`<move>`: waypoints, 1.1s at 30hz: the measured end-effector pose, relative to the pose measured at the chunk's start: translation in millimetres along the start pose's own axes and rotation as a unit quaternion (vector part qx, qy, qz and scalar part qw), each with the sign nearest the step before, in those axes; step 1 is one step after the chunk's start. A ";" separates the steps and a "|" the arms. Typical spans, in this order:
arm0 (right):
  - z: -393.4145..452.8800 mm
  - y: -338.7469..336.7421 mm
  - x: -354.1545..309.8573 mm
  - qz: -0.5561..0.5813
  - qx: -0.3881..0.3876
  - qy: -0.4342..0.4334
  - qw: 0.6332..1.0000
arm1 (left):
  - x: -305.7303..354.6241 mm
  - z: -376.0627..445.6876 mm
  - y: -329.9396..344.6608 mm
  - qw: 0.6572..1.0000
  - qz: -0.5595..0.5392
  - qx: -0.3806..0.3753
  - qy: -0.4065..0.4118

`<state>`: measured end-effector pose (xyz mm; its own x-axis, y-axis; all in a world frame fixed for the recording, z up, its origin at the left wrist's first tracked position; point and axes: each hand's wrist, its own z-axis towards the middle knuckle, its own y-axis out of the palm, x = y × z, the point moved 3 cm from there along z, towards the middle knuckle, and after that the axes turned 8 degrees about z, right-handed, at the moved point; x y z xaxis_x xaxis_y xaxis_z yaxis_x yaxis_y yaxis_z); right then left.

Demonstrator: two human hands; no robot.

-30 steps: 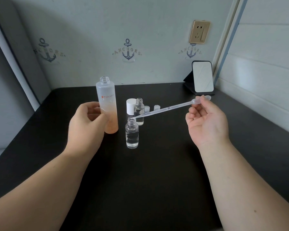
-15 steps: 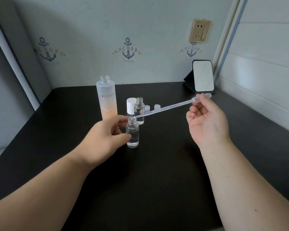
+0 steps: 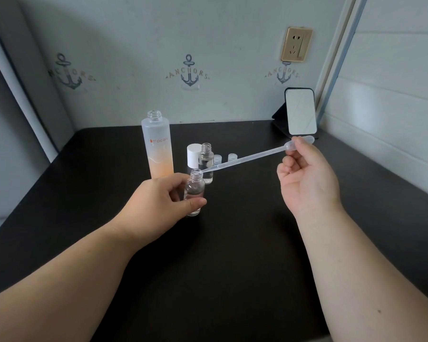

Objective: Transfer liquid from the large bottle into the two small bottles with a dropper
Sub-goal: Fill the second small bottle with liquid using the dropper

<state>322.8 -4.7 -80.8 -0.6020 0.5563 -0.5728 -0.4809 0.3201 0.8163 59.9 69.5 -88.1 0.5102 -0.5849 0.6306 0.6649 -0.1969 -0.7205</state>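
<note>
The tall frosted large bottle [image 3: 157, 146], orange at the bottom and uncapped, stands on the black table [image 3: 232, 243]. In front of it, my left hand [image 3: 158, 206] grips the near small clear bottle [image 3: 194, 187] between thumb and fingers. My right hand [image 3: 307, 181] pinches the bulb of a clear plastic dropper [image 3: 245, 159]; its tip rests at the near small bottle's open mouth. A second small clear bottle [image 3: 206, 161] stands open just behind, holding some clear liquid.
A white cap [image 3: 193, 155] stands beside the second small bottle, and two small clear caps [image 3: 224, 158] lie to its right. A small mirror on a black stand [image 3: 300, 114] sits at the back right corner. Walls close the table's back and right.
My left hand let go of the large bottle, moved right and took hold of the near small bottle. The dropper tip has stayed over that bottle's mouth.
</note>
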 end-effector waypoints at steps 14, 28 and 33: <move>-0.6 0.7 -1.1 0.001 -0.002 -0.003 1.000 | -0.8 0.4 -0.2 1.000 0.003 -0.002 0.011; -1.4 0.7 -3.6 -0.035 -0.011 -0.015 0.999 | -1.9 0.1 -0.2 1.000 -0.006 -0.007 0.016; -0.7 -1.7 -3.3 -0.042 0.001 -0.019 0.999 | -2.1 0.8 -0.2 1.000 -0.003 -0.012 0.016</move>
<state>325.1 -7.7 -80.3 -0.5349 0.5563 -0.6359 -0.5279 0.3676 0.7656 59.1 71.4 -89.1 0.4887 -0.6089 0.6248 0.6542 -0.2180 -0.7242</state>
